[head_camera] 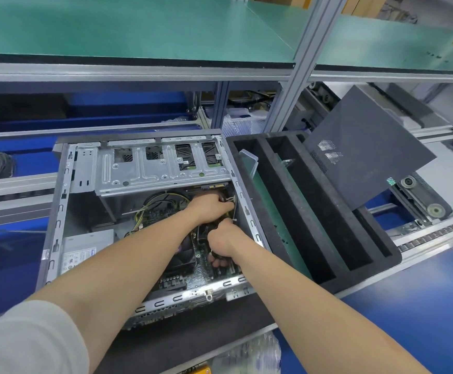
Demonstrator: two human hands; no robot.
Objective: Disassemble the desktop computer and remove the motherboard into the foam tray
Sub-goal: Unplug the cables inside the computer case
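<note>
**Q:** Where does the board sit, and what are your hands doing?

**A:** The motherboard (201, 268) lies flat on the floor of the open computer case (58, 211), toward its 5 o'clock corner. Your left hand (210, 206) is curled around a bundle of cables (163, 198) at the 1 o'clock end of the board. Your right hand (224, 240) is closed on a dark cable or plug just beside the right wall; what it grips exactly is hidden.

**Q:** How will the board handle?

**A:** Judge it light, stiff and fragile. Hold it by its bare edges, never by the fan (180, 261) or the small parts.

**Q:** What room do you have?

**A:** Little. The drive cage (163, 168) overhangs at 12 o'clock, the power supply (85, 249) sits at 9 o'clock, and the case's sheet-metal rims look sharp. Lift straight up, then carry toward 3 o'clock, where the foam tray (381, 255) touches the case. One slot already holds a green board (276, 211); the slots at its right stand open.
</note>
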